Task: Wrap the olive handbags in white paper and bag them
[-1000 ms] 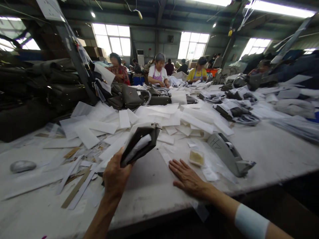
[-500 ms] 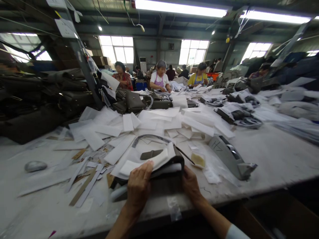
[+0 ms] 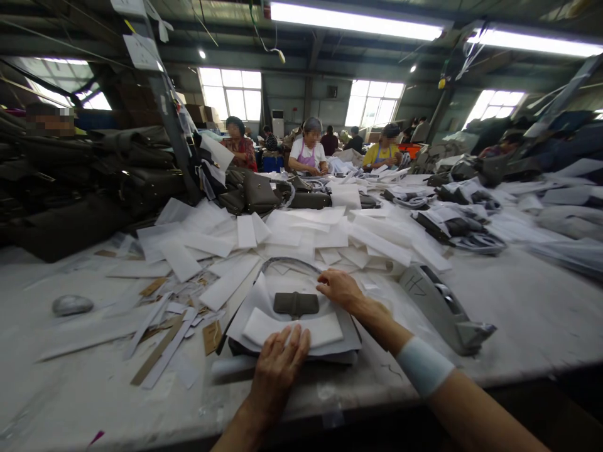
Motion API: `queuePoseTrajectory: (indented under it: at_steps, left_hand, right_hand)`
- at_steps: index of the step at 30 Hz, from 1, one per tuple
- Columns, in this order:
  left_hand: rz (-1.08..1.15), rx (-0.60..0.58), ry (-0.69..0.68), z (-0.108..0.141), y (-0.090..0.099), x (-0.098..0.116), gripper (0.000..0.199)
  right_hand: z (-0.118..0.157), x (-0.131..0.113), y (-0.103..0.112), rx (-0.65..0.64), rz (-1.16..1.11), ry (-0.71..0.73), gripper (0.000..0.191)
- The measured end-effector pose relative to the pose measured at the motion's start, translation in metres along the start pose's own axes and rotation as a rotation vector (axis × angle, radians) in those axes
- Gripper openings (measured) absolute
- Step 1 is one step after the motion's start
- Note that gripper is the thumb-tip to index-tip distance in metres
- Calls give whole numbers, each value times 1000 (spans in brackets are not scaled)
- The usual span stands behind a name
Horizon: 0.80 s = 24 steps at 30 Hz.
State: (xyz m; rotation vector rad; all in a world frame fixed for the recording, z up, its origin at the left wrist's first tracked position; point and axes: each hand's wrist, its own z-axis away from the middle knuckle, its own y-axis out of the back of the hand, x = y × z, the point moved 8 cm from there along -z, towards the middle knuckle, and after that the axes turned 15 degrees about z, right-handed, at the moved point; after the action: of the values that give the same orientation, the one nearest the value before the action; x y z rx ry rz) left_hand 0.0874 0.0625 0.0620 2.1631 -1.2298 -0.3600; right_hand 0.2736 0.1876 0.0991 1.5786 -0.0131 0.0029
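A dark grey handbag (image 3: 351, 358) lies flat on the table in front of me, with white paper spread over it and a grey strap tab (image 3: 296, 304) showing. Across its near part is a strip of white foam (image 3: 325, 331). My left hand (image 3: 282, 358) rests on that foam with its fingers laid out flat. At the bag's far right, my right hand (image 3: 343, 290) has its fingers bent together on the end of the wrapped handle (image 3: 294, 260), which arches away from me. Its fingertips are partly hidden.
A grey tape dispenser (image 3: 438, 307) stands to the right. Paper sheets (image 3: 301, 229) pile up beyond the bag; cardboard strips (image 3: 160, 348) and a wrapped oval lump (image 3: 72, 305) lie left. Dark bags (image 3: 70, 220) are heaped far left. Co-workers (image 3: 308, 150) sit across the table.
The bag has gone from tilted up between both hands to lying flat. My right hand left its right side and moved up to the handle; my left hand shifted slightly right and nearer.
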Motion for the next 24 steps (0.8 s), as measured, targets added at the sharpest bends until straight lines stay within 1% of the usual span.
queuePoseTrajectory:
  at_steps: [2,4,6,8,9,11,14,17,20,22,24]
  left_hand:
    - [-2,-9,10,-1,3,-5,39]
    - [-6,-21,29,-1,6,-11,40]
    - [-17,-28,40,1,8,-15,40]
    - [-30,-16,39,3,9,-14,40]
    - [-33,-7,40,4,9,-14,39]
    - [-34,11,53,6,10,-12,40]
    - [-50,-27,86,5,9,-13,39]
    - [-86,-60,96,2,8,-13,39]
    - [-110,-64,87,1,6,-11,39]
    - [-119,-54,98,1,5,-10,39]
    - [-124,-51,108,2,5,-9,39]
  right_hand:
    - [-28,-11,-16,-113,61,-22,19]
    - [-45,-16,-31,-207,111,-49,22]
    - [-51,-18,-41,-257,138,-64,25]
    - [-51,-16,-44,-258,145,-72,26]
    - [-49,-14,-44,-244,143,-78,23]
    - [-45,-9,-39,-189,130,-90,15]
    - [-43,0,-25,-89,89,-112,18]
    - [-45,7,-8,-27,23,-113,19]
    - [-45,9,13,10,-55,-79,16]
    - [-39,9,25,13,-101,-48,21]
    - [-24,6,32,-26,-165,-8,35]
